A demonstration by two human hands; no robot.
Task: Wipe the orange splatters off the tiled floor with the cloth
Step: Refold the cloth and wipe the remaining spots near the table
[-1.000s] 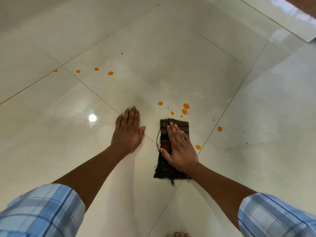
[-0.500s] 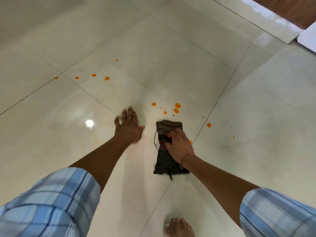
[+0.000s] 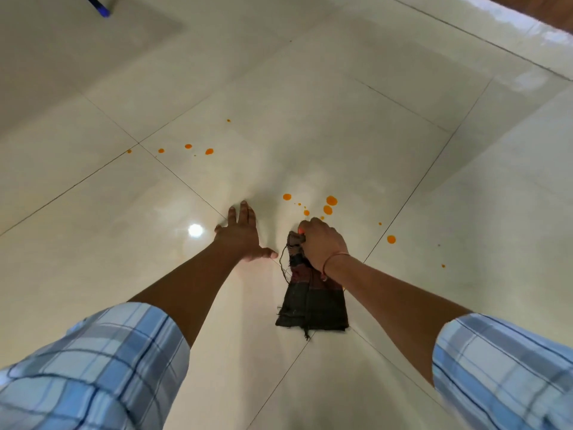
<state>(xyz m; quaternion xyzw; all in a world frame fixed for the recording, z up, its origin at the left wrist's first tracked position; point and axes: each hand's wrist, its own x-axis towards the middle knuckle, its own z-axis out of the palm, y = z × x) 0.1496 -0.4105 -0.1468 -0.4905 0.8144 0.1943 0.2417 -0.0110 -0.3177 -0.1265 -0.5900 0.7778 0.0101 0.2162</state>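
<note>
A dark brown striped cloth (image 3: pixel 311 301) lies on the glossy white tiled floor (image 3: pixel 310 119), its far end bunched up. My right hand (image 3: pixel 322 243) is closed around that far end. My left hand (image 3: pixel 240 235) rests flat on the floor to the cloth's left, fingers spread. A cluster of orange splatters (image 3: pixel 328 204) sits just beyond my right hand. More orange drops (image 3: pixel 391 239) lie to the right, and a row of orange spots (image 3: pixel 198 149) lies farther off to the left.
A dark blue object (image 3: pixel 98 7) pokes in at the top left corner. A brown surface (image 3: pixel 539 10) borders the floor at the top right. A bright light reflection (image 3: pixel 195 230) glares on the tile beside my left hand.
My right hand went from lying flat on the cloth to gripping its far end, bunching it. The view has pulled back and upward; my left hand stays planted.
</note>
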